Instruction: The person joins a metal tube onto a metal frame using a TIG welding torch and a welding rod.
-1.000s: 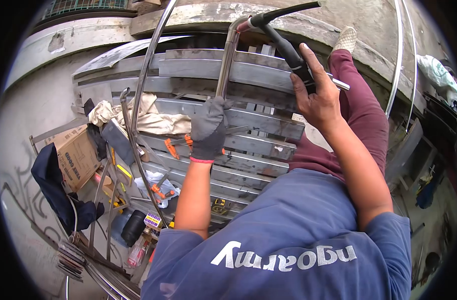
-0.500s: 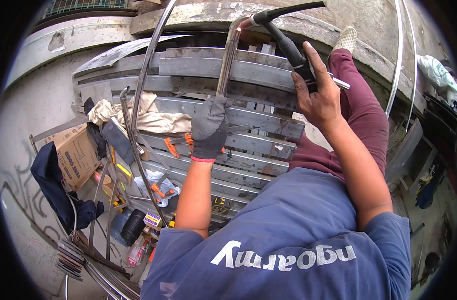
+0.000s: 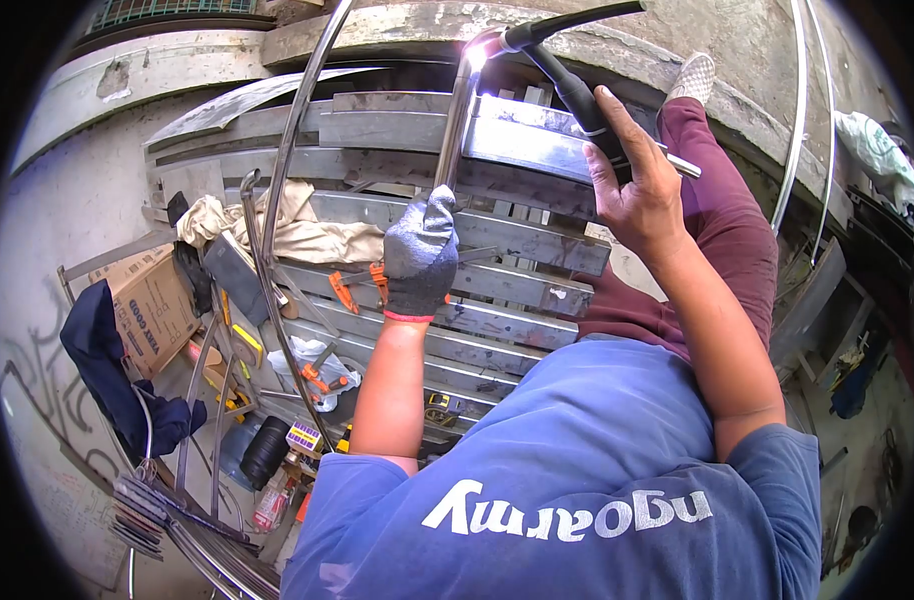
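My left hand (image 3: 422, 255), in a grey glove with a pink cuff, is closed round the lower end of a shiny bent metal tube (image 3: 459, 125). The tube runs up over the grey metal slats to a curved top. In my bare right hand (image 3: 640, 190) is a black TIG welding torch (image 3: 582, 100), gripped by its handle with the index finger stretched along it. A bright white-violet arc glows where the torch tip meets the bend of the tube. Whether tip and tube touch is hidden by the glare.
Metal slats (image 3: 537, 255) form the work surface. To the left are a long bent tube (image 3: 289, 140), a beige cloth (image 3: 327, 240), orange-handled clamps (image 3: 344, 292), a cardboard box (image 3: 155, 310) and a tape measure (image 3: 440, 408). A concrete ledge (image 3: 377, 35) runs behind.
The small glow at the torch tip has grown into a bright arc, lighting the slats, glove and shirt. My right hand and torch have shifted slightly left; my left hand stays on the tube.
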